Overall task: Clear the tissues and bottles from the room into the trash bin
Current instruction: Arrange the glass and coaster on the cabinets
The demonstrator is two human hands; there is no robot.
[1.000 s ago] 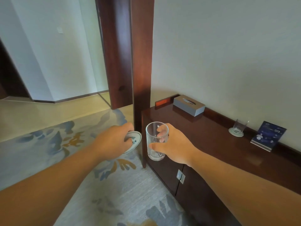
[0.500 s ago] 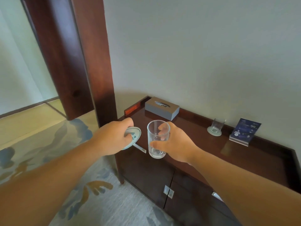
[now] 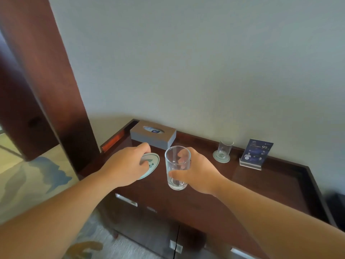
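Note:
My right hand [image 3: 197, 172] grips a clear, empty drinking glass [image 3: 176, 166], upright above the dark wooden cabinet top [image 3: 261, 187]. My left hand [image 3: 127, 165] holds a round pale-green coaster [image 3: 152, 164] by its edge, just left of the glass and over the cabinet's left end. A grey tissue box [image 3: 153, 134] stands at the back left corner against the wall, just beyond both hands. No bottle or trash bin is in view.
A second glass [image 3: 225, 149] stands on its own coaster [image 3: 221, 158] near the wall, with a blue card stand [image 3: 255, 153] to its right. A dark wooden door frame [image 3: 46, 86] rises at left. Patterned carpet [image 3: 33, 184] covers the floor beside the cabinet.
Both hands, still holding the glass and coaster, have moved from beside the cabinet to above its top. The view has swung right and closer to the cabinet.

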